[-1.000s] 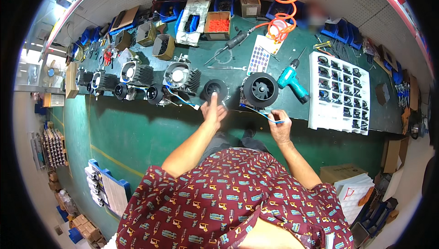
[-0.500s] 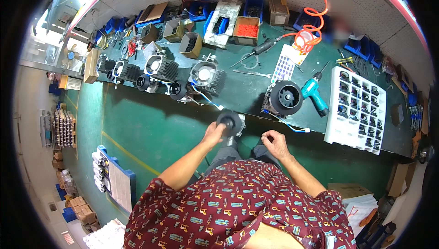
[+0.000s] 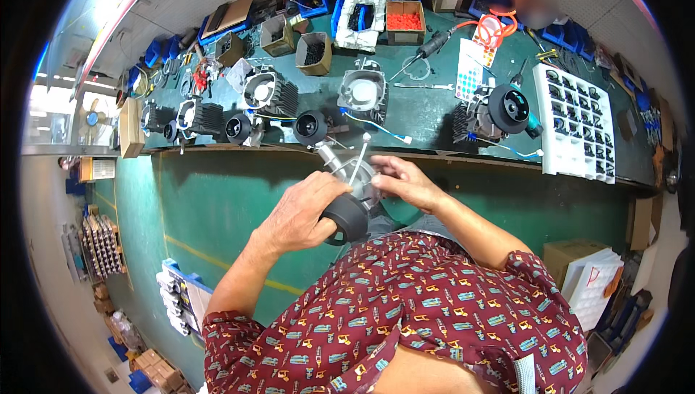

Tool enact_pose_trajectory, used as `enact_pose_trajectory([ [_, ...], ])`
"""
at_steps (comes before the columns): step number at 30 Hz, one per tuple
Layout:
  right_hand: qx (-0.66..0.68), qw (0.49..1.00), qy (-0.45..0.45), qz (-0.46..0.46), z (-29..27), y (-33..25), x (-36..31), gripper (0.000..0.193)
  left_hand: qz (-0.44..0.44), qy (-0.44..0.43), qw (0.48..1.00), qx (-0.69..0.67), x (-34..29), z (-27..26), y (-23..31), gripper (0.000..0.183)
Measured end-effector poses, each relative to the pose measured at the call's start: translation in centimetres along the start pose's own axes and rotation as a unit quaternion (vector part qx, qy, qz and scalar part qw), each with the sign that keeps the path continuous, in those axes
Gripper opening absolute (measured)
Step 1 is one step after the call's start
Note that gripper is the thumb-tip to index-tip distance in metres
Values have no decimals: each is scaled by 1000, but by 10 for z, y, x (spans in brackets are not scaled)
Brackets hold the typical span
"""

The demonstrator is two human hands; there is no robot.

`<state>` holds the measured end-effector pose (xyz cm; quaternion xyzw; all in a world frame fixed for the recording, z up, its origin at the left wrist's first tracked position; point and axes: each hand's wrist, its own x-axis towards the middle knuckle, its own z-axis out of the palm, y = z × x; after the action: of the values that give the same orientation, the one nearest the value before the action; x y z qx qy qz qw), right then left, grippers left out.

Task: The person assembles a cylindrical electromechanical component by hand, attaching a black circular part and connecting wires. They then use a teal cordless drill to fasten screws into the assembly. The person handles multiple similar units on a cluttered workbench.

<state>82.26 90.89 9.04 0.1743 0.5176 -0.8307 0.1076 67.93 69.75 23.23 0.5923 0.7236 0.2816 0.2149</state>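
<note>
My left hand is closed around a blower fan unit, low in front of me beyond the table edge. Its black round impeller housing lies under my fingers, and a blurred silvery metal part adjoins it. From the unit a white cable sticks up near my left thumb. My right hand is at the far right side of the metal part, fingers bent but apart; motion blur hides whether the fingertips press on it. On the table just ahead stands a finned metal motor housing with loose wires.
Along the green table stand more finned housings with black fans. To the right are another fan assembly, a partly hidden teal drill and a white parts tray. A wrench and an air screwdriver lie farther back.
My left hand has brought the fan unit up nearer the view and turned it, and its white cable now shows. My right hand has come from apart to the unit's side. The whole view has shifted.
</note>
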Motion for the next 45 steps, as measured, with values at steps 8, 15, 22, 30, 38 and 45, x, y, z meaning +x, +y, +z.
enact_pose_trajectory([
  [8, 67, 996, -28, -60, 51, -30, 20, 40, 31, 66, 997, -2, 4, -51, -27, 68],
  [15, 73, 986, 65, -134, 32, -59, 48, 32, -182, 169, 865, -435, 9, -5, -66, 91],
  [22, 135, 975, 72, -160, -14, -82, 92, 71, -205, 179, 826, -494, 82, -12, -97, 55],
  [30, -3, 954, 187, -235, -75, -67, 119, 95, -288, 120, 832, -459, 145, -14, -123, 48],
  [38, 86, 941, 252, -208, -86, -47, 130, 97, -305, 104, 824, -467, 170, -3, -148, 41],
  [45, 147, 936, 271, -171, -79, -43, 130, 94, -306, 88, 824, -468, 172, 3, -159, 45],
])
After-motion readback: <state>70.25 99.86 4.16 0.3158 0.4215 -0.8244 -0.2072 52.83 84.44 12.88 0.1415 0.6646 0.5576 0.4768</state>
